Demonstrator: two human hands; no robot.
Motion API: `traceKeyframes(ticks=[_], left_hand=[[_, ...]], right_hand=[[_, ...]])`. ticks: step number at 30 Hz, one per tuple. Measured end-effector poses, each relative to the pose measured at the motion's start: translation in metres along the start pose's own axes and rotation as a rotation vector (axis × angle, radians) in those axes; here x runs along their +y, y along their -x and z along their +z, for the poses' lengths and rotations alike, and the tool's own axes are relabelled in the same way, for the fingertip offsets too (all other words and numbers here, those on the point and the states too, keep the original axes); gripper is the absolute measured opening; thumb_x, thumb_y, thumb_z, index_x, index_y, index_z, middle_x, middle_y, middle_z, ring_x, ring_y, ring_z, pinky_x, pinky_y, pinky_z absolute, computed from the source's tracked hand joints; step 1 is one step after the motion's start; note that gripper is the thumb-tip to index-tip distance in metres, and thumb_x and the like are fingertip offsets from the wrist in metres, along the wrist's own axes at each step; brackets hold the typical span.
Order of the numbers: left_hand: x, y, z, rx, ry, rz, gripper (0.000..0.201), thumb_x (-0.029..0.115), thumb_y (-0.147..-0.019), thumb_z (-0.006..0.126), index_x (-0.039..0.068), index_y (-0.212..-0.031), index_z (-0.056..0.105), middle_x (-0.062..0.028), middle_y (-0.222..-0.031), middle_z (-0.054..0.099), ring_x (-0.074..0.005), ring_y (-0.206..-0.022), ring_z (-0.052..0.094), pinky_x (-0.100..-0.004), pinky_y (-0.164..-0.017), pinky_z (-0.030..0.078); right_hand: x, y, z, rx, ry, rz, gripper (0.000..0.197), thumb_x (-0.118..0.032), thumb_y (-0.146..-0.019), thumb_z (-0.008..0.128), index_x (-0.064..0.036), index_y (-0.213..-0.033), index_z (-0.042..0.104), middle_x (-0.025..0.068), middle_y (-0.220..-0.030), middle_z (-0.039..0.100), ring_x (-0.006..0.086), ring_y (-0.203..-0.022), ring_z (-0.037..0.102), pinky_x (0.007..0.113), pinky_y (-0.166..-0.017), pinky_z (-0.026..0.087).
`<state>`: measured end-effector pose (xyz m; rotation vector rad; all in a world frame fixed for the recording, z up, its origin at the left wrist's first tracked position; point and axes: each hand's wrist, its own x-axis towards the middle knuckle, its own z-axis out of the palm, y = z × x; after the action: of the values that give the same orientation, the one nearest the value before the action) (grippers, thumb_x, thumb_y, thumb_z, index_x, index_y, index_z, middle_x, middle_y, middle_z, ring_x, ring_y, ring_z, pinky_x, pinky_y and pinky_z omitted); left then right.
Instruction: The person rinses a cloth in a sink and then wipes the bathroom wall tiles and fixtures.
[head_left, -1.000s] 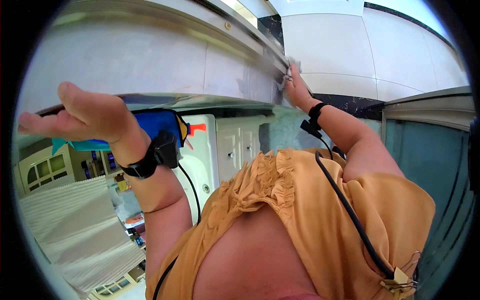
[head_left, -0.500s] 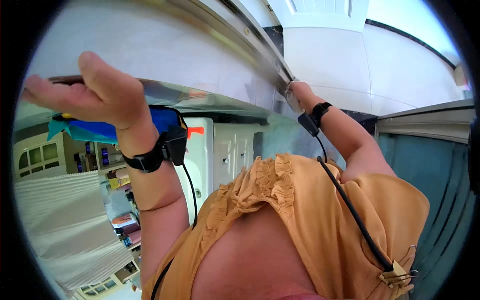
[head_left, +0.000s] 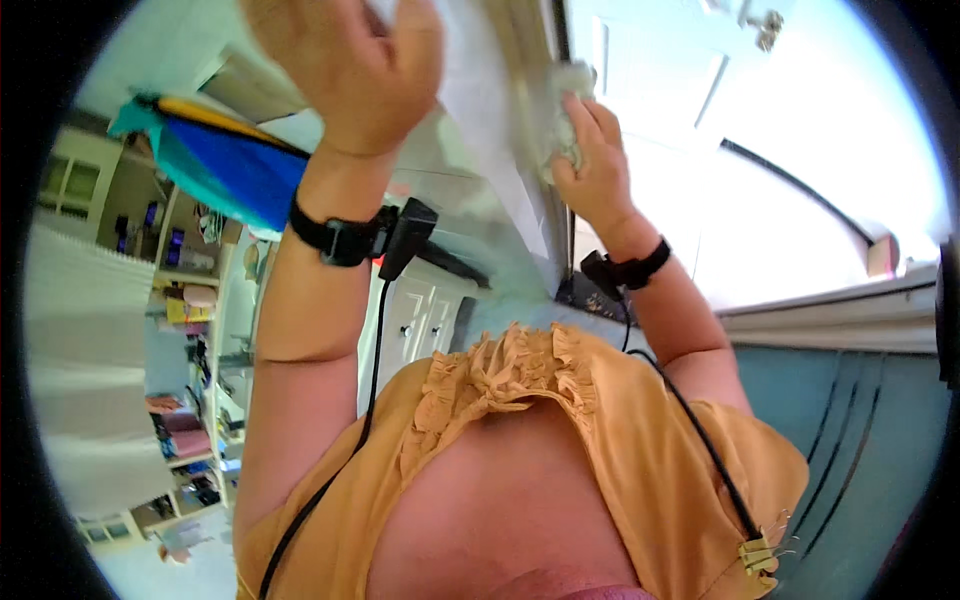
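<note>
My right hand (head_left: 598, 165) is closed on a crumpled pale cloth (head_left: 572, 95). The cloth lies against the metal-coloured edge strip (head_left: 540, 90) of a white door-like panel (head_left: 470, 80). My left hand (head_left: 365, 85) is raised at the upper edge, beside the panel's other side. Its thumb stands apart from the fingers, whose tips run out of the picture. Whether it touches the panel I cannot tell. The strip and both hands are somewhat blurred. A black wrist device with a cable is strapped on each wrist.
A blue and teal bag-like item (head_left: 225, 165) hangs left of my left forearm. Shelves with small goods (head_left: 185, 300) and a pale curtain (head_left: 95, 360) are farther left. White cabinet doors (head_left: 415, 310) show between my arms. A blue-grey panel (head_left: 840, 440) stands at the right.
My right hand has moved up along the edge strip with the cloth. My left hand has shifted right and up. The white panel now appears steeper in view.
</note>
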<state>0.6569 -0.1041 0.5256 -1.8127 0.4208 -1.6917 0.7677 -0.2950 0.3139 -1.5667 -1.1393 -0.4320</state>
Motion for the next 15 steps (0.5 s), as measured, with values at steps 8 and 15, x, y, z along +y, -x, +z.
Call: traceKeyframes(ticks=[8,15], left_hand=[[0.049,-0.009,-0.017,-0.07,0.148,-0.436,0.076,0.024,-0.073,0.066,0.007,-0.143,0.042,-0.0234,-0.15,0.036,-0.0458,-0.133,0.036,-0.0644,-0.101,0.028],[0.097,-0.001,-0.079,-0.298,0.612,-0.478,0.084,0.045,-0.085,0.066,0.007,-0.151,0.031,-0.0257,-0.155,0.024,-0.0461,-0.144,0.021,-0.0656,-0.112,0.014]], right_hand=[[0.039,0.062,0.01,-0.202,-0.008,0.354,0.047,-0.01,-0.086,0.06,0.0055,-0.129,0.053,0.0211,-0.118,0.062,0.0335,-0.11,0.06,0.04,-0.097,0.047],[-0.083,0.018,-0.056,0.068,-0.701,0.204,0.041,-0.02,-0.097,0.054,0.006,-0.129,0.051,0.0172,-0.123,0.06,0.0258,-0.11,0.06,0.04,-0.094,0.05]])
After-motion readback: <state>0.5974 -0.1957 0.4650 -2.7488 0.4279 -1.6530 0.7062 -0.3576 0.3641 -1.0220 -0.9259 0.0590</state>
